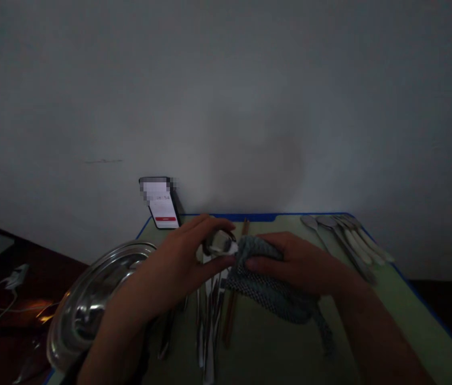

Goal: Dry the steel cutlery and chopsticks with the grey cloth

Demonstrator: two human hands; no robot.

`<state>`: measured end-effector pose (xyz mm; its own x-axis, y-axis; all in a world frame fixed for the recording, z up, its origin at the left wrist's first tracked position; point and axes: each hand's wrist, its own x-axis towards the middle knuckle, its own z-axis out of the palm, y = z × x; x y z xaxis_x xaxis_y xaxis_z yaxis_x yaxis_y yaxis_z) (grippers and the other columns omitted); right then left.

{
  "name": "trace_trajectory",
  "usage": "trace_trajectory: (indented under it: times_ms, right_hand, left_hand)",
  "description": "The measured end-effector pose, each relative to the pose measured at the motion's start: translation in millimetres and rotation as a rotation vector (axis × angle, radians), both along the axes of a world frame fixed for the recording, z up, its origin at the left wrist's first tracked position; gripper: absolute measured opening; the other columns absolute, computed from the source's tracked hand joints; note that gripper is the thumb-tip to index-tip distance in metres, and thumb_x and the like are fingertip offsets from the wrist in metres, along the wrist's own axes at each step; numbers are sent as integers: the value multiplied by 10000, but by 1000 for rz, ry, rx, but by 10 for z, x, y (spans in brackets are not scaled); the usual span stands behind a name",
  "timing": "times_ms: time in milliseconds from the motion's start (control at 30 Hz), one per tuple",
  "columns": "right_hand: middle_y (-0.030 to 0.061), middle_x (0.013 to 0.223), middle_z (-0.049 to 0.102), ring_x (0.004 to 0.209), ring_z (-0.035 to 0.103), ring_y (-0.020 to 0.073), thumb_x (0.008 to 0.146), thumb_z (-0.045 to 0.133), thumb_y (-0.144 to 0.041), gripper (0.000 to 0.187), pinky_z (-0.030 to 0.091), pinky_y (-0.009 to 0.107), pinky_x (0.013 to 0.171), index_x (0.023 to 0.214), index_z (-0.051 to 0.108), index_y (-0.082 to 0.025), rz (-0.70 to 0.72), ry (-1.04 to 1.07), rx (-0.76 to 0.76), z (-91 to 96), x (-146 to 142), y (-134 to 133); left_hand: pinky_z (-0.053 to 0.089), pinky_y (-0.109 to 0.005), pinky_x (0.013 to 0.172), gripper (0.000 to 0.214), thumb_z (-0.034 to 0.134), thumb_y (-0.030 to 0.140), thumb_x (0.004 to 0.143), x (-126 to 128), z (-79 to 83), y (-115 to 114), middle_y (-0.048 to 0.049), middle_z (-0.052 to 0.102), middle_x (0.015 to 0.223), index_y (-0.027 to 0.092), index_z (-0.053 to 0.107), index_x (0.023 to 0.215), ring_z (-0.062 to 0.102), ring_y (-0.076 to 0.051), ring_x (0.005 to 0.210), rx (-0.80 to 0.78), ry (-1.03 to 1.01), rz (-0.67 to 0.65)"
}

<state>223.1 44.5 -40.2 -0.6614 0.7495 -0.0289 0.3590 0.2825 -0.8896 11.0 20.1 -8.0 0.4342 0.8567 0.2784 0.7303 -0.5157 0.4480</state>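
My left hand (193, 246) is closed around a shiny, rounded metal utensil (220, 241), with fingers over its top and the thumb below. A whitish part shows at its right side; its exact kind is hard to tell in the dim light. My right hand (290, 259) grips a grey-blue checked cloth (274, 294), bunched against the utensil's right side, and the rest of the cloth hangs down to the right. Beneath the hands lie several metal pieces of cutlery (208, 331) and a pair of brown chopsticks (229, 318), partly covered.
A large shiny metal basin (85, 299) stands at the table's left. A lit phone (163, 206) leans against the grey wall at the back. Several spoons and white-handled utensils (356, 240) lie at the back right of the green, blue-edged table (406, 321). A white cable and plug (17, 278) are far left.
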Motion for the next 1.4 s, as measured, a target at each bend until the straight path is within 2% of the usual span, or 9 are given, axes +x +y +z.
trace_trajectory:
  times_ms: [100, 167, 300, 433, 667, 867, 1033, 1233, 1400]
  right_hand:
    - [8, 763, 616, 617, 515, 93, 777, 558, -476, 336, 407, 225, 573, 883, 635, -166, -29, 223, -377, -306, 63, -58]
    - [8, 765, 616, 611, 515, 85, 748, 599, -457, 330, 413, 224, 592, 887, 641, -160, -111, 356, -476, -531, 83, -144]
    - [-26, 664, 573, 536, 468, 75, 738, 601, -481, 337, 383, 221, 548, 855, 642, -168, -300, 455, -509, -888, 103, -377]
    - [-5, 736, 605, 675, 524, 126, 759, 564, -505, 358, 409, 255, 644, 853, 641, -169, -520, 482, -307, -1045, 109, -555]
    - [7, 763, 628, 720, 548, 149, 798, 517, -479, 362, 415, 275, 690, 874, 647, -150, -423, 411, -165, -1062, 99, -575]
    - [21, 797, 631, 732, 548, 151, 795, 515, -498, 376, 425, 281, 700, 849, 646, -150, -360, 308, -190, -1069, 117, -547]
    - [2, 757, 600, 678, 519, 124, 830, 474, -476, 355, 411, 247, 626, 856, 615, -152, -259, 170, -119, -1030, 180, -519]
    - [-13, 653, 561, 615, 512, 111, 856, 459, -420, 298, 362, 224, 558, 772, 581, -161, -212, -238, 199, -811, 493, -547]
    - [51, 756, 652, 713, 596, 188, 858, 479, -378, 237, 391, 289, 629, 854, 609, -179, -278, -665, 494, -711, 503, -676]
  left_hand:
    - [483, -246, 727, 379, 612, 391, 782, 64, -94, 31, 5, 637, 997, 241, 532, 1121, 611, -138, 818, -111, -15, -18]
    - [493, -284, 723, 432, 613, 402, 772, 113, -159, 60, -23, 660, 970, 214, 536, 1153, 628, -164, 797, -147, 31, -20]
    - [492, -345, 775, 474, 650, 297, 738, 297, -366, 138, -60, 673, 1001, 184, 529, 1182, 641, -190, 812, -227, -72, -123]
    - [468, -371, 870, 430, 594, 177, 747, 558, -707, 171, -111, 649, 1097, 155, 497, 1166, 614, -209, 993, -480, -558, -282]
    - [412, -361, 960, 357, 492, 201, 846, 549, -1124, -138, -117, 605, 1187, 151, 440, 1196, 546, -209, 1113, -496, -784, -228]
    - [437, -328, 919, 310, 455, 209, 877, 450, -1260, -236, -88, 600, 1172, 166, 483, 1182, 551, -209, 1088, -372, -627, -150]
    - [445, -311, 914, 525, 467, 228, 882, 409, -1295, -200, -63, 589, 1174, 225, 249, 1359, 575, -166, 1032, -371, -684, -147]
    - [467, -281, 870, 263, 460, 226, 871, 391, -1293, -209, -41, 657, 1084, 214, 536, 1123, 607, -162, 993, -321, -452, -169]
    - [494, -277, 745, 309, 357, 286, 917, 452, -1290, -206, -18, 713, 878, 217, 605, 1086, 656, -165, 783, -284, -214, -89]
